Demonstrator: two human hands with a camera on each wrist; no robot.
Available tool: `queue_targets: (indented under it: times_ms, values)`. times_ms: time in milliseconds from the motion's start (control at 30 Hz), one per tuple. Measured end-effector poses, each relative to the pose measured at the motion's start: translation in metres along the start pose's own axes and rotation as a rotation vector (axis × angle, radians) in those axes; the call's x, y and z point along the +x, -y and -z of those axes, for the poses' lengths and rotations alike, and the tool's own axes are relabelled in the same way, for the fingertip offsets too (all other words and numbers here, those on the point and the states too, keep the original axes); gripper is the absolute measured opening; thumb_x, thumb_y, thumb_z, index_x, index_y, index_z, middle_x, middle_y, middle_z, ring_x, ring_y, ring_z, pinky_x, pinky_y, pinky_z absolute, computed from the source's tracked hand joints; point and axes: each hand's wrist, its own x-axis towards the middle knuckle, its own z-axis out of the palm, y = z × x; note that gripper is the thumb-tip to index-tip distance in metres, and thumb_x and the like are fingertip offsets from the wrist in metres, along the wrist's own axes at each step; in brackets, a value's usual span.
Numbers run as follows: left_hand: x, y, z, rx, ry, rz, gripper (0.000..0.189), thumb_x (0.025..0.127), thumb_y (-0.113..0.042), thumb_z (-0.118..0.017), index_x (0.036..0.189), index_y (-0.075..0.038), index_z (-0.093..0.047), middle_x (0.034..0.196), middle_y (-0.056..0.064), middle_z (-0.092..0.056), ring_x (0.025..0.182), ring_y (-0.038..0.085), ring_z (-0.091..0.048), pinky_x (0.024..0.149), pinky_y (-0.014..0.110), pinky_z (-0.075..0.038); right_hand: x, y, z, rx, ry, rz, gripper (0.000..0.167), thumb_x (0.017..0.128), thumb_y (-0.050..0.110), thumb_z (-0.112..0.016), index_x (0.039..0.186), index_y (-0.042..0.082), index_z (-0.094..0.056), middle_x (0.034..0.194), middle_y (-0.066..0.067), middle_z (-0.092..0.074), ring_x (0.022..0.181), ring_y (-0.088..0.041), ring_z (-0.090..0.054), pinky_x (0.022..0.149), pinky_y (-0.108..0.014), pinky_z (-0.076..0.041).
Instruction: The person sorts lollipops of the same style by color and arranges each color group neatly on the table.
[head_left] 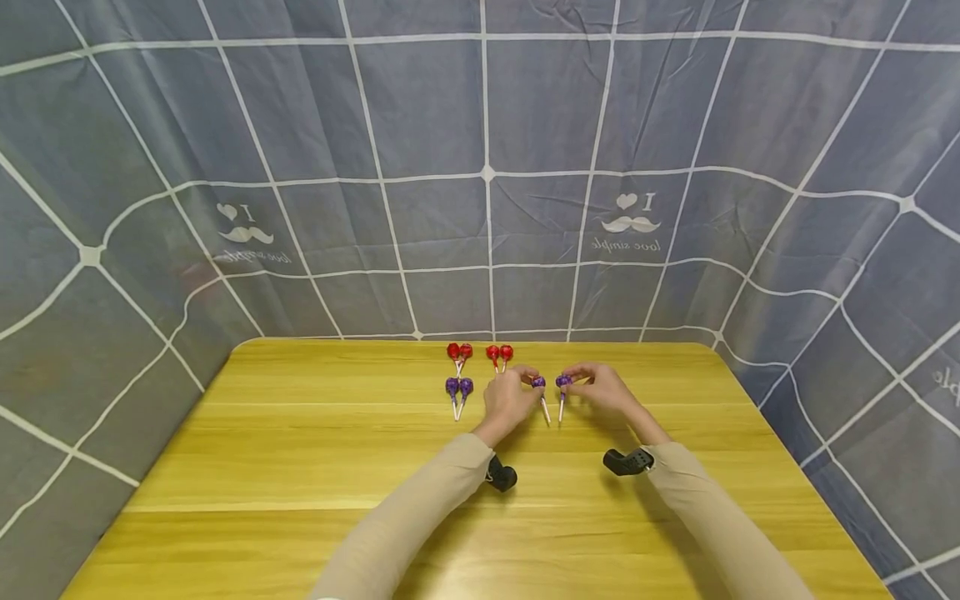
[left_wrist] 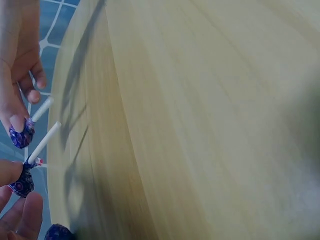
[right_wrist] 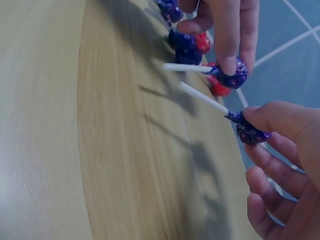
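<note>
My left hand (head_left: 510,402) pinches a purple-wrapped lollipop (head_left: 538,382) by its head between thumb and finger, the white stick pointing down toward me. Just to its right, my right hand (head_left: 602,390) pinches another purple lollipop (head_left: 563,381) in the same way. The two lollipops are held side by side, a small gap between them, sticks nearly converging. In the right wrist view, shadows of both sticks fall on the wood below the left-hand lollipop (right_wrist: 234,75) and the right-hand lollipop (right_wrist: 250,131).
Left of my hands, a pair of purple lollipops (head_left: 459,387) lies on the wooden table (head_left: 300,467) with sticks meeting. Behind it is a red pair (head_left: 460,352), and to the right another red pair (head_left: 499,353). A grey gridded curtain (head_left: 442,225) surrounds the table's far side.
</note>
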Motion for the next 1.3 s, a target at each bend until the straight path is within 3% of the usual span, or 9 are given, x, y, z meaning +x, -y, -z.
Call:
queue_targets:
  times_ms: [367, 567, 767, 1000, 1300]
  values:
    - [0.005, -0.006, -0.01, 0.057, 0.012, -0.048, 0.023, 0.082, -0.025, -0.074, 0.104, -0.017, -0.075, 0.087, -0.002, -0.076, 0.065, 0.007, -0.064, 0.047, 0.018, -0.037, 0.002, -0.016, -0.002, 0.044, 0.018, -0.027, 0.033, 0.083, 0.015, -0.074, 0.109, -0.004, -0.068, 0.098, -0.02, -0.071, 0.073, -0.016, -0.063, 0.059, -0.024, -0.049]
    - [0.007, -0.009, -0.015, 0.102, 0.03, -0.022, 0.023, 0.081, -0.022, -0.074, 0.104, -0.017, -0.075, 0.084, -0.001, -0.075, 0.058, 0.007, -0.058, 0.044, 0.02, -0.035, 0.005, -0.017, -0.004, 0.003, 0.035, -0.025, 0.032, 0.083, 0.017, -0.074, 0.109, -0.002, -0.068, 0.095, -0.017, -0.071, 0.071, -0.011, -0.06, 0.058, -0.024, -0.046]
    - [0.008, -0.012, -0.02, 0.113, 0.044, 0.003, 0.023, 0.081, -0.022, -0.074, 0.104, -0.016, -0.075, 0.091, 0.002, -0.075, 0.052, 0.008, -0.048, 0.039, 0.021, -0.032, 0.005, -0.015, -0.007, -0.004, 0.043, -0.015, 0.028, 0.083, 0.015, -0.073, 0.105, -0.001, -0.069, 0.092, -0.015, -0.072, 0.073, -0.012, -0.059, 0.058, -0.024, -0.044]
    - [0.009, -0.014, -0.024, 0.117, 0.033, 0.028, 0.02, 0.081, -0.023, -0.074, 0.1, -0.017, -0.076, 0.088, 0.001, -0.075, 0.06, 0.012, -0.058, 0.044, 0.023, -0.036, 0.006, -0.022, -0.013, -0.039, 0.03, -0.016, 0.026, 0.085, 0.017, -0.072, 0.105, 0.001, -0.07, 0.093, -0.013, -0.073, 0.084, -0.017, -0.066, 0.072, -0.027, -0.046]
    - [0.01, -0.014, -0.026, 0.13, 0.042, 0.031, 0.02, 0.083, -0.023, -0.072, 0.101, -0.016, -0.076, 0.093, 0.002, -0.075, 0.074, 0.02, -0.068, 0.05, 0.025, -0.041, 0.005, -0.021, -0.013, -0.047, 0.014, -0.055, 0.029, 0.085, 0.017, -0.072, 0.108, 0.001, -0.069, 0.093, -0.013, -0.072, 0.087, -0.023, -0.066, 0.074, -0.03, -0.049]
